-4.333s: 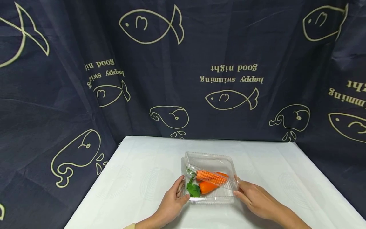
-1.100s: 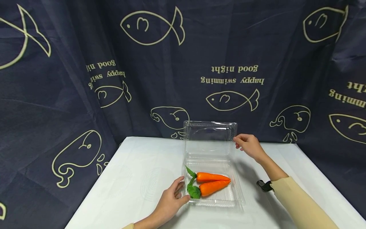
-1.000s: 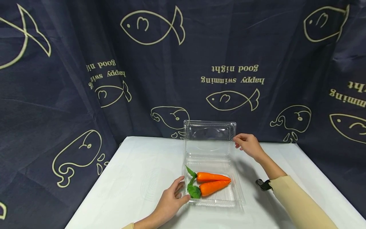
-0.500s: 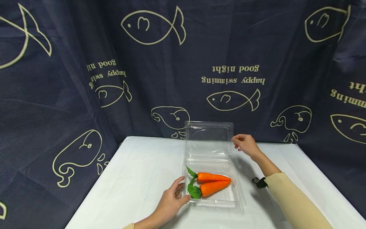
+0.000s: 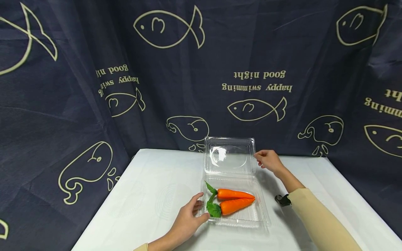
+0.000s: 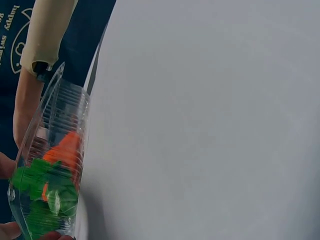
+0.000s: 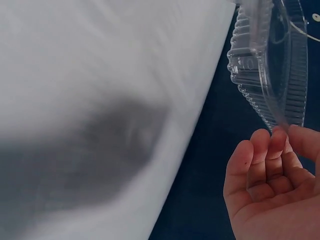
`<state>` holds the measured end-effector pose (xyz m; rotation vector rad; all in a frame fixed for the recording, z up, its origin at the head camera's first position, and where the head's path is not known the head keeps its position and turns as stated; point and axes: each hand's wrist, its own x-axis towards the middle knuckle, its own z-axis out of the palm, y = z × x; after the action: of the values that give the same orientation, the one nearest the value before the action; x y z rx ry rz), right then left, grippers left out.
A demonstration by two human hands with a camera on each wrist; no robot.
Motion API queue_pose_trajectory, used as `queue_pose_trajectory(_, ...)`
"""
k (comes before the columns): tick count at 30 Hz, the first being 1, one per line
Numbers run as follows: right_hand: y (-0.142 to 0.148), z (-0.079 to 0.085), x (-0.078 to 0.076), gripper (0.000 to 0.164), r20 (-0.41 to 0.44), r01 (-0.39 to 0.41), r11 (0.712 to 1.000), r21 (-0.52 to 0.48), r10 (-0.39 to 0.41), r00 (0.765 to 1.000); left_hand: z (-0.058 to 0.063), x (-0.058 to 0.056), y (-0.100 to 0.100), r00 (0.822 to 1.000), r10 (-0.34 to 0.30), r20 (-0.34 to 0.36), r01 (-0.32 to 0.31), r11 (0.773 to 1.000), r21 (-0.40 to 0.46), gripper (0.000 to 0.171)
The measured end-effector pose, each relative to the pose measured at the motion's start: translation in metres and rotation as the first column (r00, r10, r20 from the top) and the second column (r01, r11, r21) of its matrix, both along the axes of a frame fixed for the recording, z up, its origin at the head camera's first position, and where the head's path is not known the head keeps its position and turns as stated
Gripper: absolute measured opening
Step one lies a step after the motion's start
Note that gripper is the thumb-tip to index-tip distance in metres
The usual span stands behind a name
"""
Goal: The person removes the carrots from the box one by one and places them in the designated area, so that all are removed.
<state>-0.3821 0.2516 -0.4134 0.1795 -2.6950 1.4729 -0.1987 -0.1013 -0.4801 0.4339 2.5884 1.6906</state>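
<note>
left hand [image 5: 188, 218]: near-left corner of the clear base [image 5: 242, 221] is gripped, thumb at front. inside the base, just right of that hand and nearer to it than to the other, two carrots [image 5: 236, 206] are seen; long axes set roughly left-right, leafy tops [image 5: 214, 210] pointed at the left hand, tips meeting rightward. behind, clear lid [image 5: 232, 160] is tilted up, long axis left-right; its right edge is pinched by the right hand [image 5: 270, 161], lid lying leftward of it.

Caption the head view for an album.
Left hand holds a clear box of two carrots; right hand pinches its open lid.
</note>
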Motion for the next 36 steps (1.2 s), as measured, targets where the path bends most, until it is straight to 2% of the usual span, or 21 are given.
queue_pose_trajectory(12, -0.003, -0.013, -0.005, 0.032, 0.084, 0.026, 0.999, -0.018, -0.025, 0.996, 0.001, 0.000, -0.001, 1.000, 0.006, -0.002, -0.006, 0.999, -0.033, 0.071)
queue_pose_trajectory(19, -0.004, -0.021, -0.005, 0.033, 0.097, 0.021, 1.000, -0.012, -0.019, 0.995, 0.000, 0.000, -0.001, 1.000, 0.007, -0.012, -0.008, 0.999, -0.042, 0.071)
queue_pose_trajectory(27, -0.007, -0.032, -0.009, 0.031, 0.124, 0.049, 0.999, -0.009, -0.047, 0.991, 0.000, 0.001, -0.001, 1.000, 0.010, -0.016, -0.011, 0.999, -0.042, 0.071)
queue_pose_trajectory(36, -0.006, -0.048, -0.012, 0.028, 0.120, 0.017, 1.000, -0.019, -0.014, 0.993, -0.001, 0.000, 0.000, 0.999, 0.030, -0.046, -0.033, 0.997, -0.067, 0.069)
